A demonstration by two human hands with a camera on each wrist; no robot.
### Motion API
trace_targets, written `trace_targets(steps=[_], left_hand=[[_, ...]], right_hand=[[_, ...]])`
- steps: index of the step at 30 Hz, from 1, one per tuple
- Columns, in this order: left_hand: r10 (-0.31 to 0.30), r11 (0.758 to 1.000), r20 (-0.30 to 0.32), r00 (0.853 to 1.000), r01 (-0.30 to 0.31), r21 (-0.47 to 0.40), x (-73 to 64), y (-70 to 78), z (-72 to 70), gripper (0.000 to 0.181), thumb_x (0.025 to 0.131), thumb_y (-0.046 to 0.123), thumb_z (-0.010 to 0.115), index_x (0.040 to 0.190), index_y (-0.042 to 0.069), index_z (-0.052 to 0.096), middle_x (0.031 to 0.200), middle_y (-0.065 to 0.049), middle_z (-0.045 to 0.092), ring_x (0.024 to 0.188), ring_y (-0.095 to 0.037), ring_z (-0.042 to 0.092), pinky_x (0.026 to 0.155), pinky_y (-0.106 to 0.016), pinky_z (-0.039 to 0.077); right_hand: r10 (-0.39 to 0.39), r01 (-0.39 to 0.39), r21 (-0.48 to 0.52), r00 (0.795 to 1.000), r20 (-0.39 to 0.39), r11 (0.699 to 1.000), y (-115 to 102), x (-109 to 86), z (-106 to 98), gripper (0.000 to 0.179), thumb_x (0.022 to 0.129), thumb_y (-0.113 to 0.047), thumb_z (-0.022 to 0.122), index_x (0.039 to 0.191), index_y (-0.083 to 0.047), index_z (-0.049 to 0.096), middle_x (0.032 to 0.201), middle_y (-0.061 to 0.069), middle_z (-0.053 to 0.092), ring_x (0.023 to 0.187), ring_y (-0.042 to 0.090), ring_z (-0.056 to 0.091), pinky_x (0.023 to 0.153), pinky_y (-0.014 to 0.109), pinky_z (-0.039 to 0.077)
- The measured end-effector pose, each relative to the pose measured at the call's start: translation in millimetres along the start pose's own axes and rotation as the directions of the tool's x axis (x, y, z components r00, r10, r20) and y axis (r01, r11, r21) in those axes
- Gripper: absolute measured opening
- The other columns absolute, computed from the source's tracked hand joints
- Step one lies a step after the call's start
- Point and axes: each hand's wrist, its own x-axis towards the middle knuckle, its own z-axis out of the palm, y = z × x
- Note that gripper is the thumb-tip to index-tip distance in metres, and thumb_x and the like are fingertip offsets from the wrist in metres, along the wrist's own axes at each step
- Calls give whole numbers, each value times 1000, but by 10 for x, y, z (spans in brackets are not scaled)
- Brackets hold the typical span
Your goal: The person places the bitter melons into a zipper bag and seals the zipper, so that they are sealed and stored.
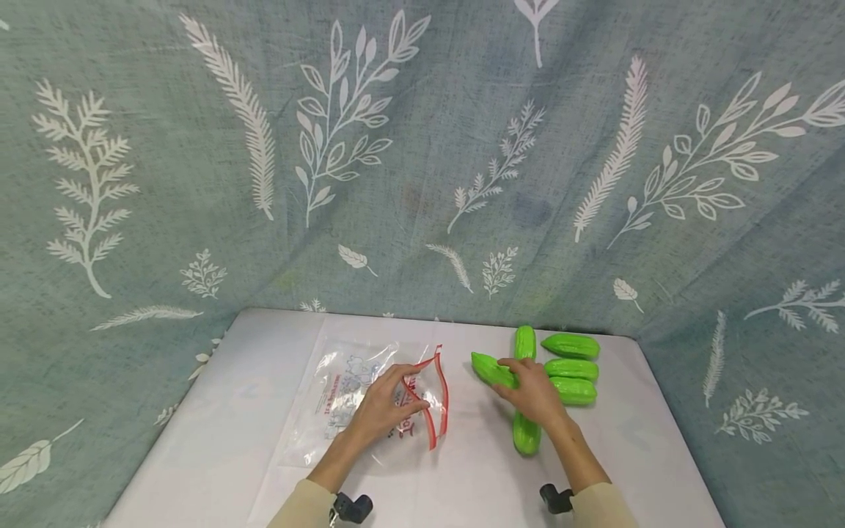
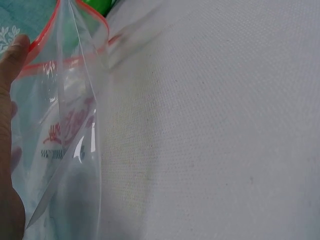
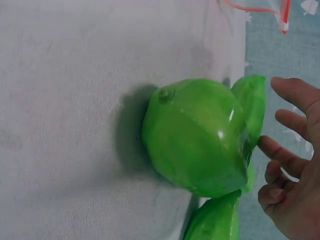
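Observation:
A clear plastic zip bag (image 1: 353,396) with a red zip edge and printed pictures lies flat, its mouth parted toward the right. My left hand (image 1: 383,403) holds it at the mouth, thumb and fingers spread along the red edge. In the left wrist view, the thumb is at the red rim and other fingers show through the plastic. My right hand (image 1: 533,392) reaches over a glossy green cucumber (image 1: 490,369) lying slantwise, fingers parted and fingertips right at its upper side. Under that hand runs a long upright row of green, whose near end (image 1: 527,436) fills the right wrist view.
Several more green cucumbers (image 1: 571,369) lie side by side at the right of the white table (image 1: 462,469). A patterned grey-green cloth (image 1: 422,183) hangs behind and around the table.

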Motion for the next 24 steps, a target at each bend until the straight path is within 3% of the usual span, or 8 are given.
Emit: trace_targets(steps=[10, 24], left_hand=[[-25, 1000, 22, 999, 25, -8, 8, 4, 19, 68, 78, 51, 81, 136, 24, 59, 134, 9, 59, 125, -16, 59, 103, -40, 51], [-36, 999, 30, 999, 36, -7, 24, -13, 43, 68, 78, 53, 80, 136, 25, 59, 135, 11, 59, 125, -14, 58, 102, -39, 51]], right_hand=[[68, -66, -63, 997, 31, 996, 50, 37, -37, 56, 88, -40, 76, 139, -20, 60, 128, 15, 57, 106, 29, 55, 68, 41, 52], [84, -75, -94, 991, 100, 993, 62, 42, -37, 56, 87, -43, 76, 136, -20, 63, 120, 11, 68, 111, 36, 60, 74, 49, 56]])
